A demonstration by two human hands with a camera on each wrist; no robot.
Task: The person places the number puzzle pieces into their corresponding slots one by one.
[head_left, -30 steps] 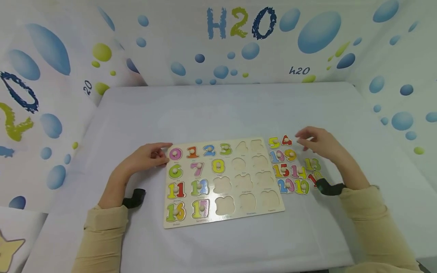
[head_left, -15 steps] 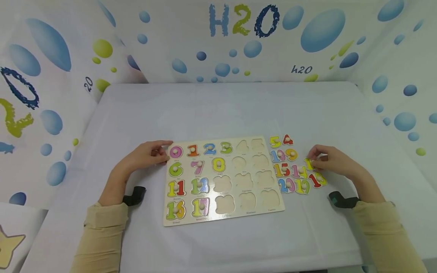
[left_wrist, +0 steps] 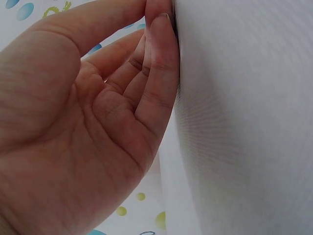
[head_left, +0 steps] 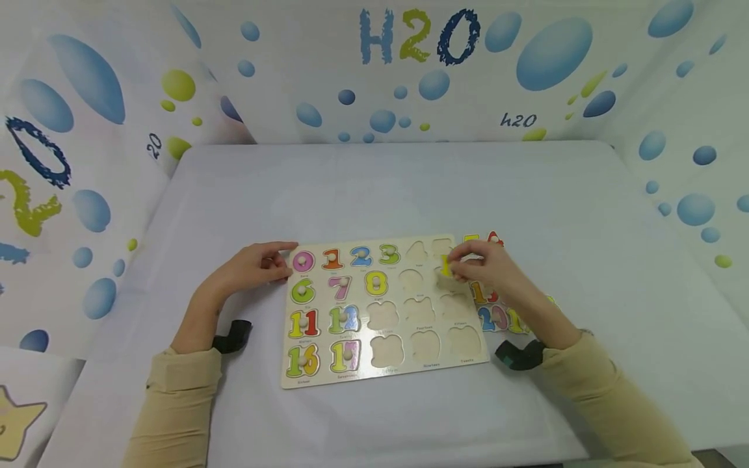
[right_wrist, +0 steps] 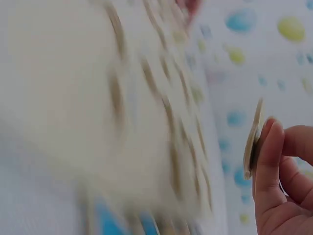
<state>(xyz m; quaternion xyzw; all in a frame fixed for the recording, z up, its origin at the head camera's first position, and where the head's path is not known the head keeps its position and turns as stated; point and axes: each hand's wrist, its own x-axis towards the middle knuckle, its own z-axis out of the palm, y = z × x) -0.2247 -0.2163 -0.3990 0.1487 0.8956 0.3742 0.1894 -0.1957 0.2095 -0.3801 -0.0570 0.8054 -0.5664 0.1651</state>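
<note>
Along the near side of the white desk (head_left: 374, 422), the left sleeve (head_left: 178, 403) and the right sleeve (head_left: 611, 400), both tan and folded at the cuff, reach forward. Beyond them lies the wooden number board (head_left: 365, 351), flat and turned slightly askew. Its nearest row holds the 16 (head_left: 302, 361) and the 17 (head_left: 346, 356), followed by three bare hollows (head_left: 386, 351); the row behind holds the 11 (head_left: 304, 323) and the 12 (head_left: 343, 319), again with three hollows. Next come the green 6 (head_left: 302, 291), pink 7 (head_left: 340, 290) and yellow 8 (head_left: 376, 283).

To the board's right, loose number pieces (head_left: 493, 318) lie on the desk, partly hidden by the right arm. At the board's upper left corner rests the left hand (head_left: 251, 268), index finger and thumb spread apart against the edge, the other fingers bent inward. Across from it, the right hand (head_left: 488, 263) has its fingers pinching a yellow number piece (head_left: 445, 266) above the upper right part of the board; the right wrist view shows that piece edge-on, apart from the blurred board.

Past the desk's far edge stands a white backdrop (head_left: 269, 110) with blue and green spots and large H2O lettering (head_left: 376, 38).
</note>
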